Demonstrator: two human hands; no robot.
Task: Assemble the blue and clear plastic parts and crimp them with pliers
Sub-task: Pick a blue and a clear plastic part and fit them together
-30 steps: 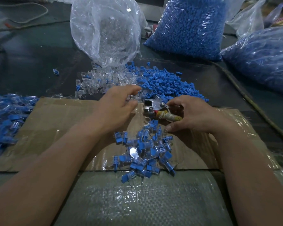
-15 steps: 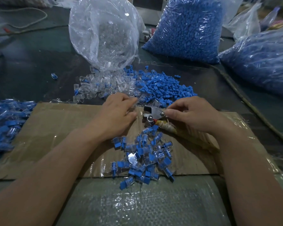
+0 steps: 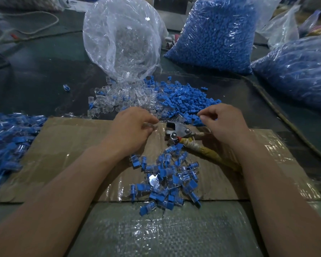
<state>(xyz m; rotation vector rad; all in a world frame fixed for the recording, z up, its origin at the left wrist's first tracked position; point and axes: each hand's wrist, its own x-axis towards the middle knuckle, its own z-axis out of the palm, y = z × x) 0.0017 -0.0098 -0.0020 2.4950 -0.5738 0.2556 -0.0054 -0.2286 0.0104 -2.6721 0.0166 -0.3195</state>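
Nearest, both forearms are cut off by the lower edge. On the cardboard sheet lies a heap of assembled parts. Beyond it rest the pliers, their wrapped handle partly hidden under the right wrist. The left hand has its fingers curled round what appears to be a clear part. The right hand, at the pliers' head half a second ago, now curls its fingers at the loose blue parts; whether they pinch one cannot be told. Farthest stands a clear bag.
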